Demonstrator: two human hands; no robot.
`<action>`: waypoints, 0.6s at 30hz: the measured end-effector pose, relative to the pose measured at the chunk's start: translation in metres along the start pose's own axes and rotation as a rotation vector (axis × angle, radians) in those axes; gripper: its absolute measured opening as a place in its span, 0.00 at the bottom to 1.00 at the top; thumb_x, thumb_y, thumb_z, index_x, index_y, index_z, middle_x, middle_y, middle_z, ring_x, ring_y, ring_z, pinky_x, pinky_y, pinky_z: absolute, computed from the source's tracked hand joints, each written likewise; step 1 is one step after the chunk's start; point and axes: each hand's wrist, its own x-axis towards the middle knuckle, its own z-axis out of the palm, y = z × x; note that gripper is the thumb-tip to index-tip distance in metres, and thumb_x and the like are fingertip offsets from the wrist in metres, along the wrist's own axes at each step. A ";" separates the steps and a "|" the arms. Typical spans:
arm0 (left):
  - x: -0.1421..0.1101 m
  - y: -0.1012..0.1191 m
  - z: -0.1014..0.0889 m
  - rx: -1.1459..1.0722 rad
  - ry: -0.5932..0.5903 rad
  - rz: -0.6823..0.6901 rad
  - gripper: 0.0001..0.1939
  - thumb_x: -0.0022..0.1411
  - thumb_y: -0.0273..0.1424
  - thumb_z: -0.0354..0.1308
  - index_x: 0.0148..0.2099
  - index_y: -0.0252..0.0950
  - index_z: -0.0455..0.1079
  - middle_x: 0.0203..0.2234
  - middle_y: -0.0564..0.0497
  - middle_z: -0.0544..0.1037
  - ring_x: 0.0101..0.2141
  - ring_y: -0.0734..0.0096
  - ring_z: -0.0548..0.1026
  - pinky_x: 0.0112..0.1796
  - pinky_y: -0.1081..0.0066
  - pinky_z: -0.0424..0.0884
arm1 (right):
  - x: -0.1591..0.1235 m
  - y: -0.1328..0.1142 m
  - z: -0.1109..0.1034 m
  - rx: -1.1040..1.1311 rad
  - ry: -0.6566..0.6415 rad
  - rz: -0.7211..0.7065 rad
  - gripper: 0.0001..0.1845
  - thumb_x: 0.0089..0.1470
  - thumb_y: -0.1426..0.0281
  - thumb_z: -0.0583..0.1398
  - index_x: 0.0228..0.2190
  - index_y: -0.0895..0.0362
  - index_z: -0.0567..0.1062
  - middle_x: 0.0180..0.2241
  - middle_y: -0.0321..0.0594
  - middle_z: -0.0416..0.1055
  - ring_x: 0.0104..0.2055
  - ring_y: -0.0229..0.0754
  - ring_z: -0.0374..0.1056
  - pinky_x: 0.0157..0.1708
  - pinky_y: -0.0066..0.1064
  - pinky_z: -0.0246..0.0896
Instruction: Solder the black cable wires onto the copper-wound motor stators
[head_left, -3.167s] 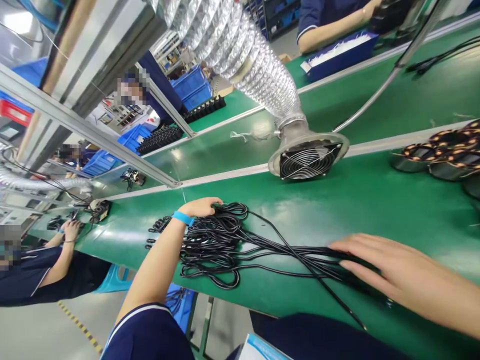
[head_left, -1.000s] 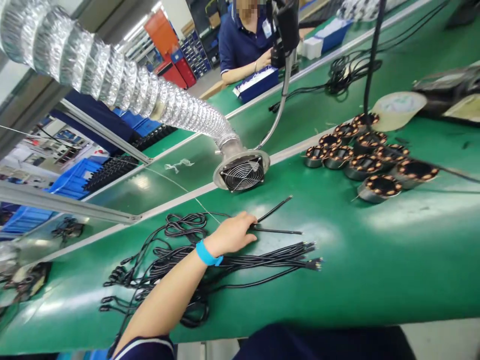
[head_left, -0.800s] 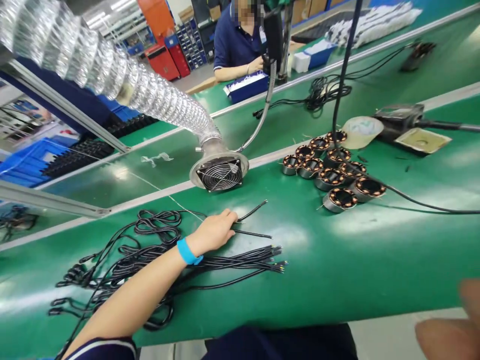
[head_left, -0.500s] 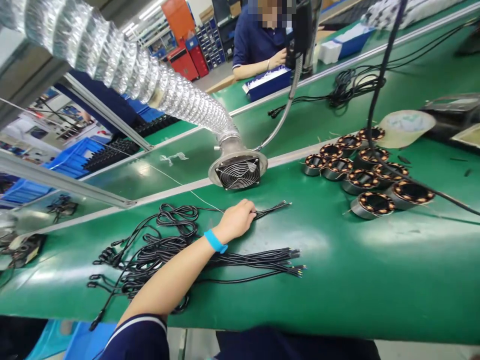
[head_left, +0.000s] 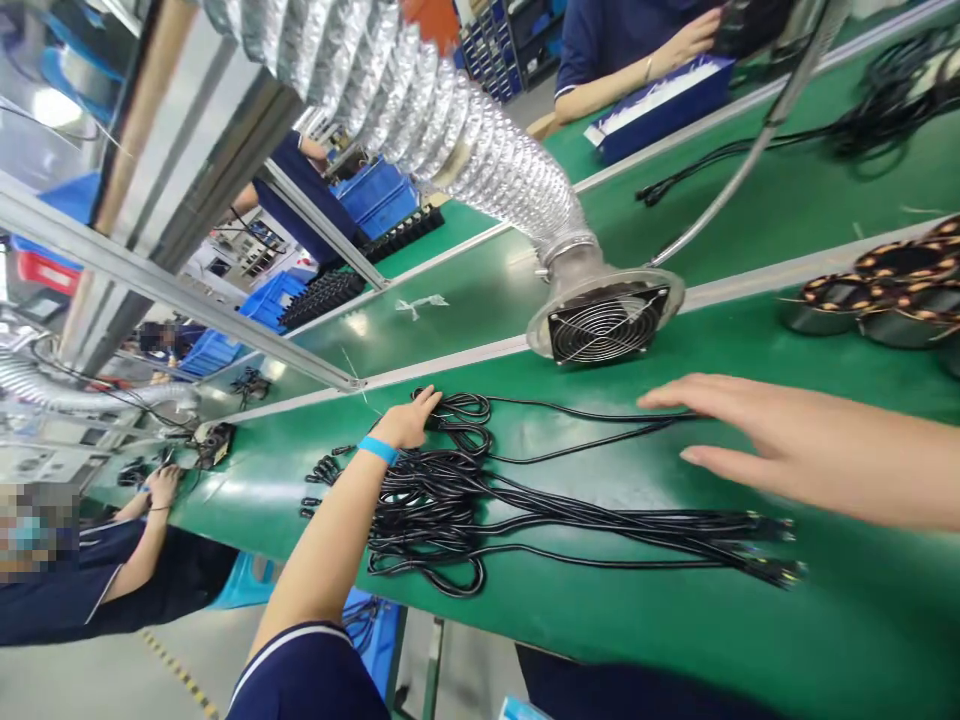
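Cables [head_left: 435,490], slim, round and glossy black, lie on the smooth green bench [head_left: 660,620] before me, looped at one end and straight along the rest. Their jackets look like rubbery plastic; small pale and yellowish tips [head_left: 787,572] show at the right-hand ends. The long axis runs from my left to my right, the tips pointing right and slightly toward me, the stubby connectors [head_left: 324,470] pointing left. My left hand [head_left: 409,420] rests at the farthest coil [head_left: 469,405]; its fingertips are partly hidden, so I cannot tell whether they pinch. My right hand [head_left: 765,440] is spread, thumb apart from the fingers, over two leads [head_left: 585,413] from that side.
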 end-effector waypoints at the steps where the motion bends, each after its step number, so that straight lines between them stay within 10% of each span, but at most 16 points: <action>1: 0.002 -0.004 0.010 0.015 -0.001 -0.007 0.42 0.56 0.17 0.57 0.72 0.38 0.56 0.71 0.39 0.59 0.54 0.55 0.78 0.52 0.64 0.75 | 0.013 -0.003 0.006 -0.026 -0.029 -0.030 0.22 0.57 0.63 0.62 0.53 0.54 0.73 0.54 0.50 0.71 0.50 0.52 0.70 0.48 0.43 0.70; 7: 0.000 -0.030 0.037 0.028 0.100 -0.047 0.26 0.65 0.18 0.46 0.61 0.40 0.67 0.60 0.44 0.71 0.52 0.62 0.79 0.48 0.68 0.75 | 0.048 -0.026 0.037 -0.149 -0.074 -0.068 0.11 0.57 0.74 0.51 0.31 0.56 0.73 0.32 0.45 0.71 0.33 0.45 0.68 0.36 0.37 0.64; 13: -0.017 -0.060 0.049 0.002 0.127 -0.098 0.26 0.62 0.16 0.45 0.58 0.39 0.69 0.58 0.43 0.73 0.49 0.63 0.79 0.47 0.67 0.75 | 0.041 -0.076 0.057 -0.215 -0.105 -0.096 0.15 0.56 0.81 0.51 0.39 0.60 0.75 0.35 0.45 0.74 0.35 0.43 0.71 0.38 0.33 0.64; 18: -0.033 -0.075 0.047 -0.235 0.159 -0.079 0.24 0.60 0.27 0.55 0.59 0.36 0.68 0.61 0.42 0.70 0.54 0.60 0.77 0.54 0.65 0.72 | 0.055 -0.070 0.046 -0.306 -0.075 -0.036 0.08 0.58 0.78 0.55 0.32 0.61 0.75 0.34 0.48 0.72 0.39 0.47 0.70 0.42 0.37 0.64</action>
